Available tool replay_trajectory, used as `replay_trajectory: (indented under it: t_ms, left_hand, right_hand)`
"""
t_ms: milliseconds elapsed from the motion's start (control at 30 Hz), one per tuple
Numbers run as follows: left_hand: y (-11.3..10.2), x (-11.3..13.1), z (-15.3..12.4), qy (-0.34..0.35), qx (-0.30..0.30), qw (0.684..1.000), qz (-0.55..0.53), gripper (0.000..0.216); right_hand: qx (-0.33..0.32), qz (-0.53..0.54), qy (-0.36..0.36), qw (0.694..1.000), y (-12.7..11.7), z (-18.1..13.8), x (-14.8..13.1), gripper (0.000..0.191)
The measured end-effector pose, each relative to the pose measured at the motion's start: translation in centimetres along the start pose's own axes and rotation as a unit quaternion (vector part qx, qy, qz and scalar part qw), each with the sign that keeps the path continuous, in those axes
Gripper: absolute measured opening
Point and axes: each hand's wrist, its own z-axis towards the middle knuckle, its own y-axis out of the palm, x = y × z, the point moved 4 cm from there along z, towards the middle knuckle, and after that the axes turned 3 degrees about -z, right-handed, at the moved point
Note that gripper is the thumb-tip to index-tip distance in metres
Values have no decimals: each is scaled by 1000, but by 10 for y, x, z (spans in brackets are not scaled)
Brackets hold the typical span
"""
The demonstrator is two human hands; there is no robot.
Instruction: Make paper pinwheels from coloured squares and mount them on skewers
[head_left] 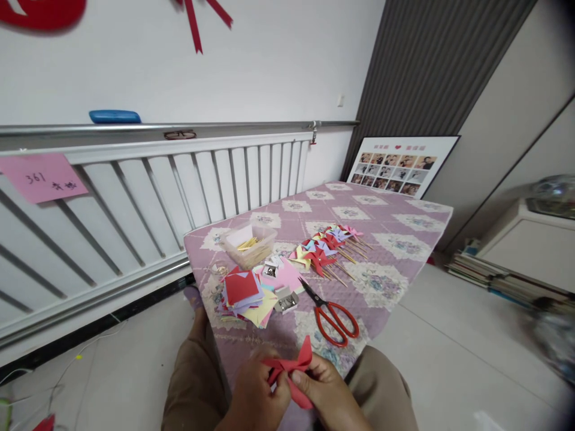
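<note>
Both my hands hold a folded red paper piece [291, 366] just above my lap at the near edge of the table. My left hand [255, 396] pinches its left side with closed fingers. My right hand [324, 392] grips its right side, fingers curled under it. Ahead on the purple patterned tablecloth [395, 245] lie red-handled scissors [332, 317], a stack of coloured paper squares [245, 293] and a row of finished paper pinwheels on sticks [327, 245].
A clear plastic box with sticks [248, 242] stands at the table's back left, small metal clips [286, 299] beside the paper. A white slatted rail [148, 197] runs on the left. A photo board [399, 166] leans at the far end. Books [494, 275] lie on the floor right.
</note>
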Motion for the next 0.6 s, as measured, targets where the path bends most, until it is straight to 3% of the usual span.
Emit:
replay_trajectory:
  t_ms: [133, 267, 367, 600]
  left_hand:
    - [4, -10, -3, -33, 2, 999, 32, 18]
    - [12, -25, -4, -61, -39, 997, 7, 20]
    - [13, -33, -5, -88, -21, 996, 12, 20]
    - [14, -30, -4, -105, -31, 994, 7, 15]
  right_hand:
    - [-2, 1, -12, 1000, -1, 1, 4, 33]
    - [-11, 12, -12, 1000, -1, 4, 7, 36]
    - [-25, 17, -17, 999, -1, 7, 10, 38]
    - [-8, 28, -14, 999, -3, 9, 13, 39]
